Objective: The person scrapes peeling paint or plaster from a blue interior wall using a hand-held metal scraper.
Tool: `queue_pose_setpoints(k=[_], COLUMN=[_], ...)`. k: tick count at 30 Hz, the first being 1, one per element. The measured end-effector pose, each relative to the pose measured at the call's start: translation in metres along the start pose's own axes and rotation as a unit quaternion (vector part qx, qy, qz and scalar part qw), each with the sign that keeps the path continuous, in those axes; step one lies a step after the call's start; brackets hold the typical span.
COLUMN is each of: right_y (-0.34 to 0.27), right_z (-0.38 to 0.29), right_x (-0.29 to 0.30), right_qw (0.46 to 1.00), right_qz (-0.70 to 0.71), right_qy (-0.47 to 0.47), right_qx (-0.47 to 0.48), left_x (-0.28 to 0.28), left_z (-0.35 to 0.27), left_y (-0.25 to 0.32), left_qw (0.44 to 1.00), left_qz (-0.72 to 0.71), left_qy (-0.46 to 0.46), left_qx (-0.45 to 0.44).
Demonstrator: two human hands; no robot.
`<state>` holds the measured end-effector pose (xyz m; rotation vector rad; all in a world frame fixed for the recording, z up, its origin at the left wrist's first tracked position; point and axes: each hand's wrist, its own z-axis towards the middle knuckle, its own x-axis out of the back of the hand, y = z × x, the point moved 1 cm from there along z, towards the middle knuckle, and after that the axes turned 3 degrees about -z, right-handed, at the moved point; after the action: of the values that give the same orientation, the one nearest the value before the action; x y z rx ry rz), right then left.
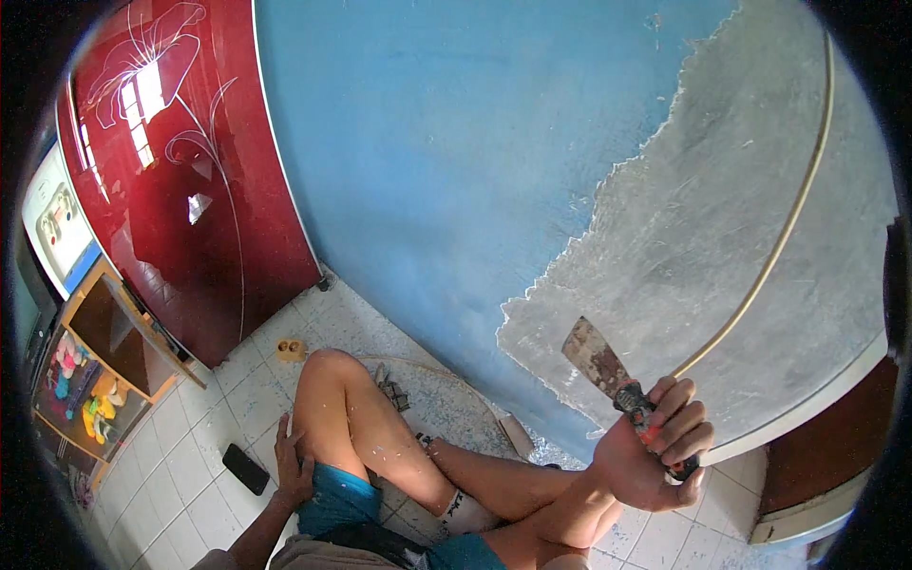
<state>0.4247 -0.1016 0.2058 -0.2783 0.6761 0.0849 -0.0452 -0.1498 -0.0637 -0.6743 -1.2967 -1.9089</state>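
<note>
My right hand (655, 445) grips the black and red handle of a putty knife (595, 356), its stained blade tilted up and to the left. Behind the blade is a wall, with bare grey plaster (677, 235) on the right. Blue paint (442, 157) covers the left part, ending in a ragged, pale-edged line. My left hand (292, 459) rests against the side of my bent knee, fingers spread and holding nothing. Just left of it, a black smartphone (246, 469) lies on the white tiles.
A pale cable (798, 206) hangs down across the grey plaster. Paint flakes litter the tiled floor (456, 399) by the wall. A socket block (291, 350) sits near a glossy red refrigerator (192, 178). At left stands a wooden cabinet (107, 356) with toys inside; a doorway (819, 442) is at right.
</note>
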Motion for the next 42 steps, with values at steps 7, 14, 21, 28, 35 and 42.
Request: queue_pose_setpoints(k=[7,14,21,28,35,42], right_y=[-0.003,-0.002,-0.01,-0.022,-0.027,-0.03], right_z=[-0.019,-0.023,-0.033,-0.03,-0.031,-0.028], right_x=[-0.007,-0.01,-0.01,-0.014,-0.022,-0.016], right_qw=[0.992,0.99,0.984,0.985,0.984,0.985], right_qz=[-0.105,-0.062,-0.093,-0.093,-0.098,-0.094], right_qy=[-0.057,-0.124,-0.152,-0.148,-0.147,-0.14], right_qx=[0.038,-0.001,-0.006,-0.011,0.004,0.021], left_x=[-0.002,0.002,0.026,0.059,-0.005,-0.011], left_z=[-0.002,-0.01,-0.027,-0.098,-0.131,-0.142], left_y=[-0.007,-0.012,0.005,-0.042,-0.098,-0.112], left_qw=[0.999,0.998,0.998,0.948,0.962,0.971], left_qz=[-0.028,-0.045,-0.039,-0.022,-0.036,-0.056], left_qy=[0.02,0.038,0.022,-0.213,-0.16,-0.132], left_qx=[-0.033,-0.034,-0.054,-0.237,-0.217,-0.19])
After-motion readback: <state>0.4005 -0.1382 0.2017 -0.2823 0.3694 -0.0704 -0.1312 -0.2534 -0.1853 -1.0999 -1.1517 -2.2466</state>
